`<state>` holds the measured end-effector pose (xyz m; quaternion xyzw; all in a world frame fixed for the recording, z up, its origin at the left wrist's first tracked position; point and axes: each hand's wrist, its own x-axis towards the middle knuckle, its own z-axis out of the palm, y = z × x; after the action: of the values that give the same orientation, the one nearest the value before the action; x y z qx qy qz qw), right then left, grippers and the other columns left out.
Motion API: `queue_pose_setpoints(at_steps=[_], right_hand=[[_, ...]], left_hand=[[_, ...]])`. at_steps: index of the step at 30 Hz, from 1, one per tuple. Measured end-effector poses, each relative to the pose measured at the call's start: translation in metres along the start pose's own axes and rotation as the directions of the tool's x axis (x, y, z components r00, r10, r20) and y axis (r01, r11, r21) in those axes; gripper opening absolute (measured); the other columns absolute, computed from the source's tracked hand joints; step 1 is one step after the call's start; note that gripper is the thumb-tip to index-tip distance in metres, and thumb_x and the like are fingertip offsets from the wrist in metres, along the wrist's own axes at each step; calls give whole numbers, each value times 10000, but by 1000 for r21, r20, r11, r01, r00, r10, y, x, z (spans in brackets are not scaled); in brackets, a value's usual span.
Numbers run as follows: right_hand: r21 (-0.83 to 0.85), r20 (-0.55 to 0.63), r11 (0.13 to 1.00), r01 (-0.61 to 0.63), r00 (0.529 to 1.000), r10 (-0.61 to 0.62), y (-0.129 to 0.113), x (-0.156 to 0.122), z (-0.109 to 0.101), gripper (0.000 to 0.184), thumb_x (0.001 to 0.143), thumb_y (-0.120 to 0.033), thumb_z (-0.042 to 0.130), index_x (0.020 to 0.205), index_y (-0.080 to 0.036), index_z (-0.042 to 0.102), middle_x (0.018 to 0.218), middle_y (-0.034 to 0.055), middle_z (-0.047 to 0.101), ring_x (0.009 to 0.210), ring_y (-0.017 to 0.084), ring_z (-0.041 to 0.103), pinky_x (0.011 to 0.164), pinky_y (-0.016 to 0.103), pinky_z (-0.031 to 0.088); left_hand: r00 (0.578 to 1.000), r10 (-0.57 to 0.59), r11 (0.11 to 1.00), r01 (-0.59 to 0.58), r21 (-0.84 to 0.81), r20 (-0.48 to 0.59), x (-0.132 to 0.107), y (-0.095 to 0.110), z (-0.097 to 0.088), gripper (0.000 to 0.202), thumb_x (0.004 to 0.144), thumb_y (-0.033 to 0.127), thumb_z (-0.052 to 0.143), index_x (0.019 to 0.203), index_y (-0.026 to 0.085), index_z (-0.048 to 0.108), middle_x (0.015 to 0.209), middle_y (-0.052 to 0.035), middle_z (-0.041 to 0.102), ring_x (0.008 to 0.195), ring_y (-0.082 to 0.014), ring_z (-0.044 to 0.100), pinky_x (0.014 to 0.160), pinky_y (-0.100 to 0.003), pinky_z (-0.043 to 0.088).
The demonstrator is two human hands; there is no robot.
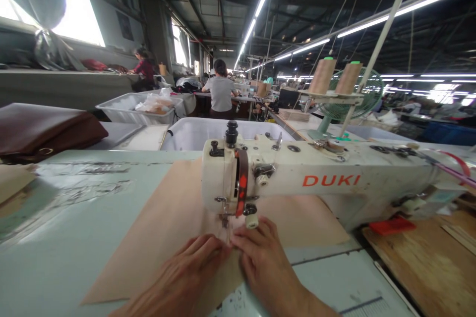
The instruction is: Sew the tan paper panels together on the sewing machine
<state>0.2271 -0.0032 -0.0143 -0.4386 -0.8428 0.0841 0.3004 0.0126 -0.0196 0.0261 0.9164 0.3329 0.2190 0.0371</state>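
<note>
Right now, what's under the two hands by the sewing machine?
Tan material lies flat under the left hand and right hand, on the pale table. The needle spot beneath the sewing machine head is mostly hidden.

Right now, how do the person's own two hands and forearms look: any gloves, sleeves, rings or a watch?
Both the left hand and the right hand are bare, with no gloves. No ring, watch or bracelet shows on the parts in view. The visible stretch of each forearm carries no sleeve; anything worn higher up is outside the picture. Fingernails look short and unpainted, though the view is a little soft.
</note>
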Motion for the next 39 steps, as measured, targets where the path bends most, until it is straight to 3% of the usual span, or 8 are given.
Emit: queue_pose_setpoints(at_steps=[10, 17, 22, 30, 35, 39], right_hand=[[-35, -17, 999, -39, 999, 38, 3, 0, 0, 563, 858, -27, 508, 1308, -355, 592, 1132, -13, 663, 1111, 217, 525, 1086, 461, 300], [-67, 5, 994, -82, 997, 83, 4, -1, 2, 562, 859, -26, 510, 1320, -337, 588, 1172, 12, 643, 1142, 229, 500, 1083, 453, 308], [-85, 19, 990, -111, 993, 113, 0, -1, 0, 542, 879, -27, 481, 1323, -321, 584, 1214, 30, 618, 1176, 237, 474, 1085, 470, 302], [-115, 18, 986, -117, 993, 120, 0, -1, 1, 364, 881, -37, 469, 1138, -225, 647, 1201, 70, 618, 1164, 248, 481, 1070, 482, 321], [-115, 22, 985, -130, 991, 133, 0, 0, 1, 341, 879, -33, 466, 1096, -220, 650, 1197, 66, 618, 1154, 250, 490, 1056, 480, 340], [-108, -9, 986, -125, 992, 125, 0, 0, 1, 348, 897, -42, 464, 1126, -231, 645, 1209, 59, 615, 1148, 247, 492, 1045, 472, 352]], left_hand=[[999, -15, 997, 18, 79, -40, 6, -12, 6, 679, 761, 644, 733, 1283, 255, 543, 1182, -55, 668, 1026, -251, 654, 845, -314, 564], [999, -43, 995, 41, 91, 21, 6, -18, 13, 716, 806, 718, 632, 1322, 231, 536, 1237, -92, 635, 1032, -281, 640, 829, -361, 581], [995, -79, 997, 77, 31, 69, 7, -19, 15, 668, 815, 665, 656, 1312, 234, 544, 1198, -94, 633, 1012, -295, 631, 816, -377, 576], [985, -127, 990, 132, -39, 120, 4, -24, 19, 727, 843, 684, 624, 1421, 273, 465, 1298, -82, 569, 1155, -317, 562, 934, -425, 533], [983, -133, 990, 138, -30, 126, 3, -25, 21, 786, 839, 701, 614, 1450, 242, 430, 1337, -121, 533, 1186, -344, 532, 949, -459, 521], [972, -152, 985, 165, -56, 179, 4, -27, 24, 802, 813, 701, 654, 1459, 285, 424, 1310, -82, 524, 1197, -313, 510, 1015, -451, 482]])
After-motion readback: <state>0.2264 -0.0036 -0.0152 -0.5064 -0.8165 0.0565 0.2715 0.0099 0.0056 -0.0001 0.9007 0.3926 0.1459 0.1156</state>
